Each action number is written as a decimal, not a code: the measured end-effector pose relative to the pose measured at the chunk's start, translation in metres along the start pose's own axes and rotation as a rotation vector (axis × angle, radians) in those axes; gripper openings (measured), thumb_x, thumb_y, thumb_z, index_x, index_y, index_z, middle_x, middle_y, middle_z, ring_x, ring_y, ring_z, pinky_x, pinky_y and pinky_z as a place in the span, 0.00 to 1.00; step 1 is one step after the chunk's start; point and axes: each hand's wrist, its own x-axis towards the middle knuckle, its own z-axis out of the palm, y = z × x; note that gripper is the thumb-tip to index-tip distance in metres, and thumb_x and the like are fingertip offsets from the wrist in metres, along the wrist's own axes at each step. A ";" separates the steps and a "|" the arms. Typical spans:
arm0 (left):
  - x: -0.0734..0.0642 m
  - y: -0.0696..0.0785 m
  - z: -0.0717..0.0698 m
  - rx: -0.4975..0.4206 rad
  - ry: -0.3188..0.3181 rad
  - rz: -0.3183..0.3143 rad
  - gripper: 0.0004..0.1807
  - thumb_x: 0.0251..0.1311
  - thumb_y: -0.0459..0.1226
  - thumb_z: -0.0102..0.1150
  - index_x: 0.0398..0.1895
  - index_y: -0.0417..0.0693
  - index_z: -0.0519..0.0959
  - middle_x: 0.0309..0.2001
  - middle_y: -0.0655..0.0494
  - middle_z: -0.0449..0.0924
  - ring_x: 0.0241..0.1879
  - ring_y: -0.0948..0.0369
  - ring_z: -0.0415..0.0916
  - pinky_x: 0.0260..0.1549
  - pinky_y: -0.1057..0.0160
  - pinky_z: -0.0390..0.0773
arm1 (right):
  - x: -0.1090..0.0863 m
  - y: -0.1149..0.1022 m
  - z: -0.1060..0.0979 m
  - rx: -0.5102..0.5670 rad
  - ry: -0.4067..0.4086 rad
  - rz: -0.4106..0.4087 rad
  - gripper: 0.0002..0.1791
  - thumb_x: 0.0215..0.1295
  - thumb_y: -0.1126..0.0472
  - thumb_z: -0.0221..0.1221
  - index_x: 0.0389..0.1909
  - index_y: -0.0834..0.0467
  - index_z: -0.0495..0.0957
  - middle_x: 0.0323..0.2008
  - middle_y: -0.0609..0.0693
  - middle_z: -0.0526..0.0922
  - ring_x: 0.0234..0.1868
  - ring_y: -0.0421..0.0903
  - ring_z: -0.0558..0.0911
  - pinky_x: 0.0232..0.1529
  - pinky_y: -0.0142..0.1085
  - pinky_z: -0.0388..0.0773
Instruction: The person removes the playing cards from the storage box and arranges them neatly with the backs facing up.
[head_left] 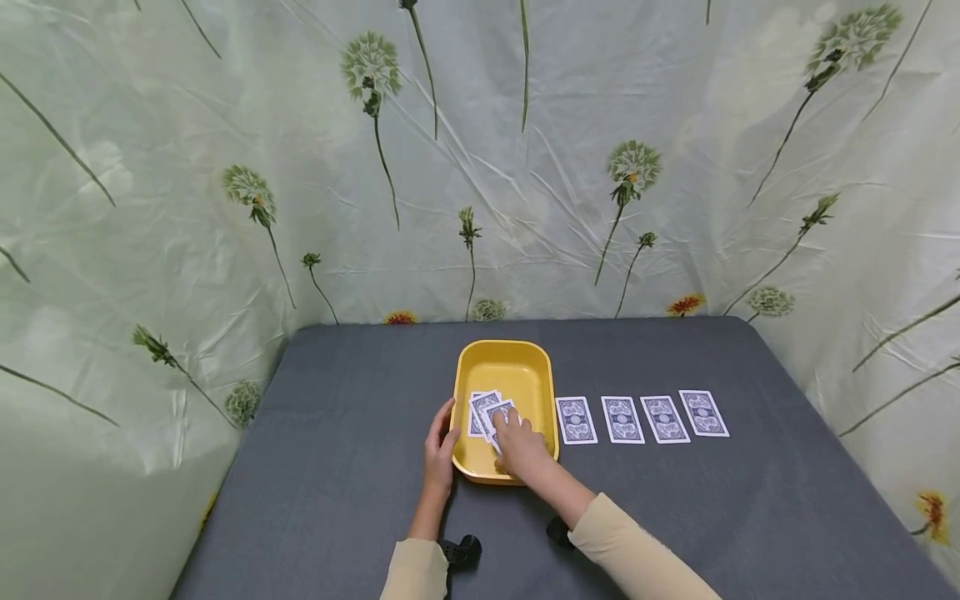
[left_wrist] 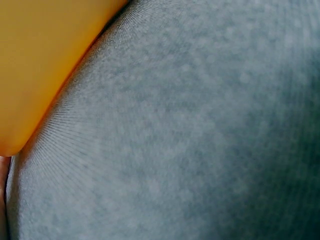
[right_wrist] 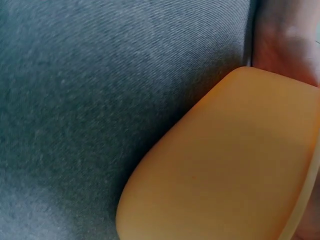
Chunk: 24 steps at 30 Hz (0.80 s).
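A yellow rectangular tray [head_left: 525,367] with rounded corners lies on the grey-covered table. My left hand [head_left: 440,446] grips its left side, with the thumb at the rim. Inside the tray are a few playing cards [head_left: 476,427], overlapping, their blue patterned backs up. Reaching in over the near right corner, my right hand [head_left: 522,446] holds the uppermost card [head_left: 492,411] between fingers and thumb, hiding part of it. The tray's outer wall [left_wrist: 45,65] fills a corner of the left wrist view. The right wrist view shows the tray's wall [right_wrist: 215,160] and a blurred bit of hand [right_wrist: 285,45].
To the right of the tray, several face-down cards [head_left: 622,419] lie in a spaced row, the leftmost card [head_left: 576,421] close beside the tray's rim. Behind the table [head_left: 360,400] hangs a pale curtain [head_left: 525,208] printed with dandelions.
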 end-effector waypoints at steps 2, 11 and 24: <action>0.000 0.000 0.000 0.000 -0.002 0.004 0.24 0.57 0.26 0.43 0.60 0.38 0.66 0.55 0.36 0.69 0.52 0.51 0.66 0.45 0.77 0.65 | 0.000 0.000 0.000 0.032 0.011 0.013 0.28 0.45 0.60 0.66 0.45 0.59 0.62 0.49 0.62 0.69 0.39 0.57 0.75 0.29 0.48 0.75; 0.002 0.001 -0.002 -0.041 -0.005 0.010 0.25 0.57 0.24 0.42 0.61 0.38 0.65 0.57 0.36 0.68 0.54 0.48 0.64 0.45 0.78 0.64 | -0.002 0.011 -0.002 0.189 -0.075 0.021 0.32 0.44 0.61 0.67 0.53 0.55 0.67 0.44 0.63 0.67 0.37 0.55 0.73 0.32 0.44 0.74; -0.001 0.004 0.001 0.011 0.002 -0.009 0.25 0.57 0.26 0.43 0.60 0.39 0.67 0.55 0.38 0.70 0.52 0.51 0.66 0.45 0.75 0.65 | 0.000 0.021 -0.010 0.336 -0.052 -0.028 0.38 0.48 0.60 0.66 0.61 0.59 0.60 0.48 0.62 0.74 0.40 0.51 0.75 0.42 0.45 0.72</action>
